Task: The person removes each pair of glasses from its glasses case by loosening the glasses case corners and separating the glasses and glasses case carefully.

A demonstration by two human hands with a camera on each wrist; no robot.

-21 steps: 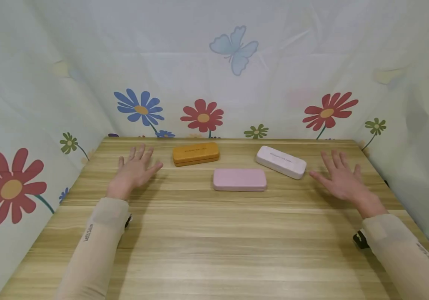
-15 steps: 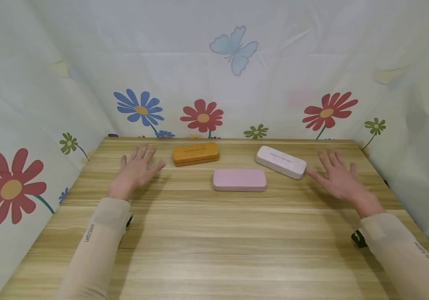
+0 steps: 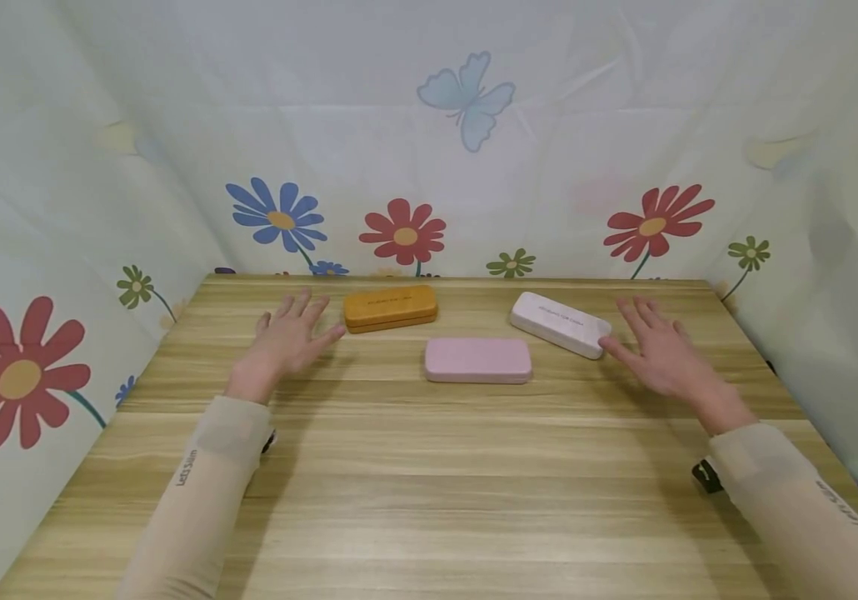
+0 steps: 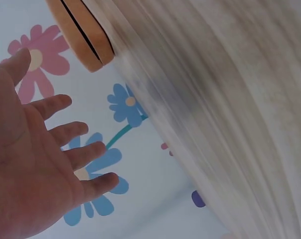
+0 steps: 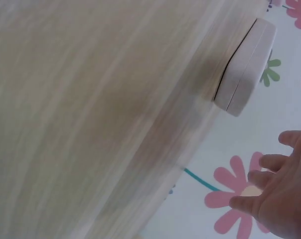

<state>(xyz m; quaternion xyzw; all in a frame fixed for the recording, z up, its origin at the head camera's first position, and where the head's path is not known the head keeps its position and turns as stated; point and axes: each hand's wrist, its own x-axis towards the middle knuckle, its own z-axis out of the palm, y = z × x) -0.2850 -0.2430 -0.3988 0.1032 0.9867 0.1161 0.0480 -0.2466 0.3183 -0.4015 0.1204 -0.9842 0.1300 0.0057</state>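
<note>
In the head view, the left hand (image 3: 282, 343) is hovering over the table (image 3: 429, 483), its fingers spread wide and its thumb pointing at the orange case (image 3: 390, 310). The right hand (image 3: 665, 357) is hovering with fingers spread too, its thumb overlapping the near end of the white case (image 3: 558, 323). The pink case (image 3: 477, 361) is lying between these two, nearer the person. The cloth (image 3: 309, 100) behind is showing flowers and a butterfly.

In the left wrist view, the left palm is showing, fingers well spaced, and the orange case is resting near the thumb, apart from it.

In the right wrist view, the right hand is holding its fingers spread, and the white case is lying apart from it on the table.
</note>
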